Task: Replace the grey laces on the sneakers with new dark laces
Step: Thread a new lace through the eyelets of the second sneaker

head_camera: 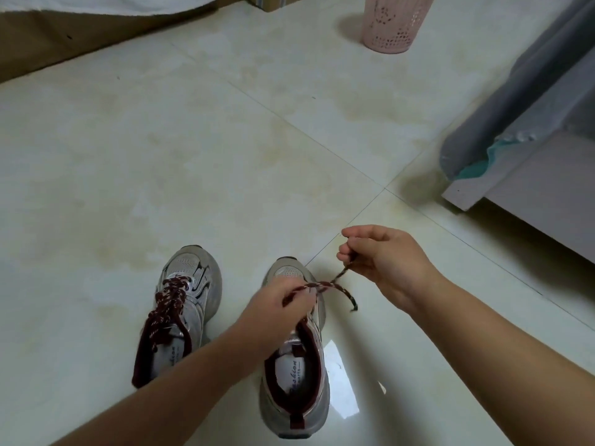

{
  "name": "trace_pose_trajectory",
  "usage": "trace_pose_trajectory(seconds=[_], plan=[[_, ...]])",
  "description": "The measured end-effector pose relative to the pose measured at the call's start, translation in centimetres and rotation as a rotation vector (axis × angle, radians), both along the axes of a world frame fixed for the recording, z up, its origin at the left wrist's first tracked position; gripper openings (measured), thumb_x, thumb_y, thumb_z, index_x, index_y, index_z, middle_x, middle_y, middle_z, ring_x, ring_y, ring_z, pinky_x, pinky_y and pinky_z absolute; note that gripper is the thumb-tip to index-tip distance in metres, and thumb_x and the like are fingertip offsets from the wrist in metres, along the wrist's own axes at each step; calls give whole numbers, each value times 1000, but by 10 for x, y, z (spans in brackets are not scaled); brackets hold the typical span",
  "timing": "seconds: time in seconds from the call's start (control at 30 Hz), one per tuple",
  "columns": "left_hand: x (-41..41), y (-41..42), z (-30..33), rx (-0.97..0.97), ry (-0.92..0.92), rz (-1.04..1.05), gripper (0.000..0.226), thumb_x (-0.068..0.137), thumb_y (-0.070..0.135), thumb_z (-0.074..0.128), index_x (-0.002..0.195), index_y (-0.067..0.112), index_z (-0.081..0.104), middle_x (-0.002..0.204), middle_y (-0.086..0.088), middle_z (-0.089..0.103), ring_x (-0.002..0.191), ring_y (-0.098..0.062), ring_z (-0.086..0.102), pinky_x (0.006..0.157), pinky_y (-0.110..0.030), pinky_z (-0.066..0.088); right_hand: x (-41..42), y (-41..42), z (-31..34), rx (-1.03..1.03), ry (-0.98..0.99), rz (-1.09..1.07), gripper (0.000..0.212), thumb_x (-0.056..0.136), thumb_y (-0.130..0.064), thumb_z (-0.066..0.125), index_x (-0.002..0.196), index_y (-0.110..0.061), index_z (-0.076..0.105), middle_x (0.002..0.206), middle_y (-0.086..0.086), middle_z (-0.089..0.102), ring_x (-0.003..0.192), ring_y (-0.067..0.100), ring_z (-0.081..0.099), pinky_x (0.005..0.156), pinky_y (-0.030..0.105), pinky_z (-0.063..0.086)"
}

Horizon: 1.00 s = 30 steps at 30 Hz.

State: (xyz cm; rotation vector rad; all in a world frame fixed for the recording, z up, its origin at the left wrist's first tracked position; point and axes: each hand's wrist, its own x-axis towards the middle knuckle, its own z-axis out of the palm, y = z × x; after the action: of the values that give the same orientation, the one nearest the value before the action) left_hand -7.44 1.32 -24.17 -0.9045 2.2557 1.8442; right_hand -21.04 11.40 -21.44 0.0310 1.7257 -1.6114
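Maroon lace (325,286) pinched taut btwn left hand (277,304) & raised right hand (383,255).

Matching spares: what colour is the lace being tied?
Dark maroon lace with pale flecks, head view.

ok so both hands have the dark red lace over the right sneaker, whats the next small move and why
Probably pull the two ends apart to snug the crossing down. The left hand and right hand each pinch the dark red speckled lace, which crosses between them above the grey right sneaker. One loose tip hangs free. The grey left sneaker already looks laced.
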Motion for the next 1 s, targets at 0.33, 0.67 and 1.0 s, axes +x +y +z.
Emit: trace_pose_trajectory(seconds=[0.33, 0.67, 1.0], plan=[[37, -62, -12, -283, -98, 601, 22, 84, 24, 60, 93, 6, 52, 89, -15, 57, 80, -22, 51, 69, -34, 41, 25, 21, -39, 301, 422, 360, 24, 83, -2, 60, 71, -23, 64, 67, -4, 64, 55, -1, 52, 51, 5, 37], [33, 12, -42, -1072, 144, -36, 29, 66, 38, 70, 80, 20, 51, 75, 2, 47, 67, -18, 48, 57, -30, 38, 55, 34, -64, 432, 633, 593, 15, 87, -12, 56, 81, -20, 68, 75, -8, 64, 71, 10, 56, 70, 21, 44], [32, 10, -65, -993, 142, -103, 4, 57, 23, 67, 59, 25, 69, 68, 14, 31, 60, -10, 37, 50, -19, 23, 56, 24, -66, 380, 760, 668, 18, 92, -18, 53, 98, -17, 69, 98, -3, 69, 81, 9, 52, 62, 7, 32]])
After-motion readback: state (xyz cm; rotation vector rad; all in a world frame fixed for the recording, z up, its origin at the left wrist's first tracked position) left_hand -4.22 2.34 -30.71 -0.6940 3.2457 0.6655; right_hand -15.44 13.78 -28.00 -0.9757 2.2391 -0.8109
